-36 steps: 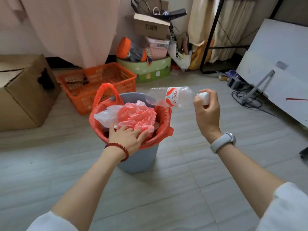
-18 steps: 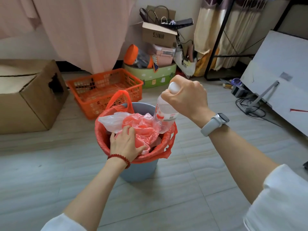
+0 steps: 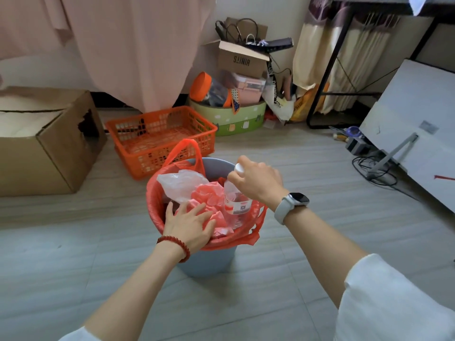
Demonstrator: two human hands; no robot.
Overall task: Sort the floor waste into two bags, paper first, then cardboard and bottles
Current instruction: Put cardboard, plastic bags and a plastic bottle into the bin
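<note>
A clear plastic bottle (image 3: 235,205) was held upright by the right hand (image 3: 258,183), whose fingers were curled round its neck just below the white cap (image 3: 238,167); the bottle's lower half stood inside the red bag (image 3: 157,212) that lined the grey bin (image 3: 209,259) in the middle of the floor. The left hand (image 3: 189,223) was laid flat at the near rim, its fingers spread apart and pressed onto crumpled red plastic (image 3: 209,195) in the bag, nothing being gripped. A pale, translucent bag (image 3: 179,183) was seen at the far left inside the bin. An orange basket (image 3: 160,136) stood just beyond the bin, and a large cardboard box (image 3: 44,148) was placed at the far left, well apart from it.
</note>
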